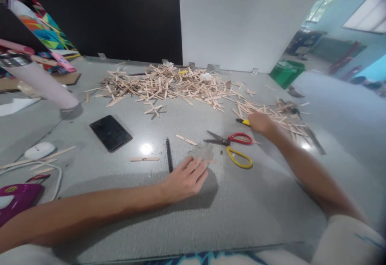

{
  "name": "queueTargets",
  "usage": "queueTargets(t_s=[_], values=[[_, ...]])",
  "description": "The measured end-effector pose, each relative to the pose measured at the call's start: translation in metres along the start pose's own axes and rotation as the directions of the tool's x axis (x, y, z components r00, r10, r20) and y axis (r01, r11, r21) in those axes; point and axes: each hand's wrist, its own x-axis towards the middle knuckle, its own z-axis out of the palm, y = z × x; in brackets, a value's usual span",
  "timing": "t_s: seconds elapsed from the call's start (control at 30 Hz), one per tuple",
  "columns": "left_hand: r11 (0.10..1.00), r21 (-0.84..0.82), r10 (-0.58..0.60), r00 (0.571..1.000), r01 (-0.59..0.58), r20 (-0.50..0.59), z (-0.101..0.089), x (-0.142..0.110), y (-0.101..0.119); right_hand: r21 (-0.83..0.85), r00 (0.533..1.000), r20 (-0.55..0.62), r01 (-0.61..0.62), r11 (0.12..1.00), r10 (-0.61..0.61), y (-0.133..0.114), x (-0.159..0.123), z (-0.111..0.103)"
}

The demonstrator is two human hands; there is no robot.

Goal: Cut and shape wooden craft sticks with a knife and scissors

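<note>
my right hand [261, 123], right of the frame's centre, is closed around a yellow-and-black tool [243, 122]. my left hand [185, 178], below centre, has bent fingers beside a wooden stick [212, 161]; i can't tell whether they grip it. scissors [226, 141] lie between my hands.

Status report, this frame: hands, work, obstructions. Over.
Left hand palm-down by wooden stick. Right hand at yellow-black tool, grip unclear. Open scissors between hands.
</note>
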Motion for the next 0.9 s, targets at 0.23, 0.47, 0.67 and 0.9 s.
queueTargets(t_s=[0.23,0.47,0.67,0.9], values=[[0.998,-0.055,-0.003,1.0,0.003,-0.004,0.003,-0.002,0.001,0.0,0.97,-0.126,0.208,0.978,-0.207,-0.055,-0.019,0.0],[0.992,-0.115,-0.048,0.998,0.044,-0.031,0.01,-0.001,0.003,0.022,0.96,-0.194,0.209,0.978,-0.201,-0.076,-0.027,-0.003],[0.983,-0.18,-0.04,0.999,0.037,-0.012,0.005,0.003,0.003,0.051,0.955,-0.22,0.215,0.975,-0.199,-0.076,-0.024,0.006],[0.985,-0.169,-0.033,0.999,0.028,-0.026,0.004,0.007,0.006,0.097,0.958,-0.198,0.231,0.968,-0.208,-0.071,-0.024,0.004]])
